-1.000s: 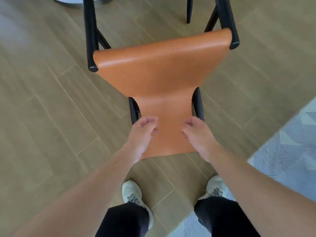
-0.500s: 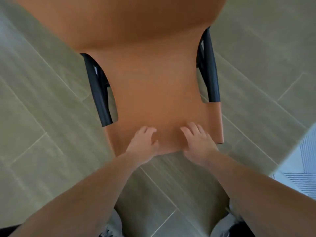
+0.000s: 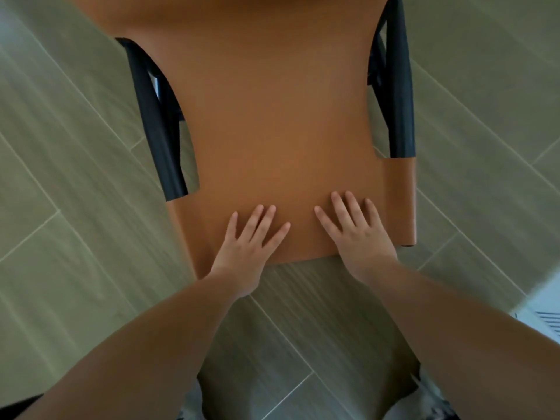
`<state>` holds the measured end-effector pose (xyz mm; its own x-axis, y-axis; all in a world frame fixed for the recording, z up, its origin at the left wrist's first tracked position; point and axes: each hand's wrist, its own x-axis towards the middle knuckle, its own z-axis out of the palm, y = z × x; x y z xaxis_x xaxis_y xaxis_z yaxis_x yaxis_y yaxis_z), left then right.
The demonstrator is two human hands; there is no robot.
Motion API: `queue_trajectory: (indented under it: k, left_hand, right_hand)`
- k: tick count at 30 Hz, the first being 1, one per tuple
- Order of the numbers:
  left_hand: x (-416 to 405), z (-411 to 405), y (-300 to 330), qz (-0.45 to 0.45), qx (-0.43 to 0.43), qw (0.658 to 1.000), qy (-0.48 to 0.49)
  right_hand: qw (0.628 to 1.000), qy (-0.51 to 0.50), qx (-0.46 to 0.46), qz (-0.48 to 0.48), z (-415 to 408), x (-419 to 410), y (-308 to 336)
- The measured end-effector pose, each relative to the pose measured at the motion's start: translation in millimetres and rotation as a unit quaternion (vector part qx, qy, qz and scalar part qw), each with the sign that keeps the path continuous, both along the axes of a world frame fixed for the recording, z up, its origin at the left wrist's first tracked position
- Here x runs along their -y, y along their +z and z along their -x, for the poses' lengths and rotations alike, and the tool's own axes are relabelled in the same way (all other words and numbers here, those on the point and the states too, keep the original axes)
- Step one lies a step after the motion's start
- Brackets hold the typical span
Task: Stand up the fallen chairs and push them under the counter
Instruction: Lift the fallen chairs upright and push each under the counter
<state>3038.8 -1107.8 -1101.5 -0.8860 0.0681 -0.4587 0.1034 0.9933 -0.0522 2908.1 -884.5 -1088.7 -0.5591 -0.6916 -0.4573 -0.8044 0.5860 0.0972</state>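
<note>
A chair with an orange leather back and seat (image 3: 281, 122) and black frame posts (image 3: 157, 131) fills the upper middle of the head view, seen from behind and above. My left hand (image 3: 247, 241) lies flat on the near edge of the orange leather, fingers straight and spread. My right hand (image 3: 356, 231) lies flat beside it, a little to the right, fingers straight too. The chair's legs and the counter are out of sight.
Grey-green wood-look floor tiles (image 3: 60, 268) lie all around the chair. A pale patterned rug (image 3: 545, 310) shows at the right edge. My shoes (image 3: 436, 398) peek out at the bottom between my forearms.
The chair has come much closer and now fills the view. My fingers, curled on the leather edge a second ago, are now straight and flat on it.
</note>
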Motion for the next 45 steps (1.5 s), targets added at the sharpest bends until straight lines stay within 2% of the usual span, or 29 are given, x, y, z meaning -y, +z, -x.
queue_trajectory:
  k: [7, 12, 16, 23, 33, 37, 45]
  left_hand:
    - [-13.9, 1.9, 1.5, 0.033, 0.028, 0.999, 0.013]
    - [-16.6, -2.1, 23.5, 0.01, 0.053, 0.998, 0.031]
    - [-9.3, -1.6, 78.6, 0.016, 0.083, 0.996, 0.039]
    - [0.7, 21.6, 198.1, 0.003, 0.131, 0.99, 0.044]
    - [27.3, 77.8, 356.7, -0.029, 0.192, 0.979, 0.067]
    - [34.7, 81.8, 392.0, -0.038, 0.197, 0.977, 0.079]
    - [39.5, 89.7, 429.6, -0.048, 0.116, 0.989, 0.079]
  right_hand:
    - [1.0, 0.006, 0.009, -0.024, 0.4, 3.3, 1.0]
    - [0.998, 0.008, 0.05, -0.03, -3.8, 7.5, 24.8]
    - [0.997, 0.027, 0.07, -0.006, -2.7, 5.8, 70.3]
    - [0.996, 0.02, 0.084, 0.021, 15.3, 6.6, 185.6]
    - [0.994, 0.029, 0.104, -0.002, 65.9, 33.5, 337.7]
    - [0.99, 0.037, 0.131, -0.025, 75.0, 44.1, 373.1]
    - [0.993, 0.055, 0.1, -0.018, 92.2, 52.2, 417.1]
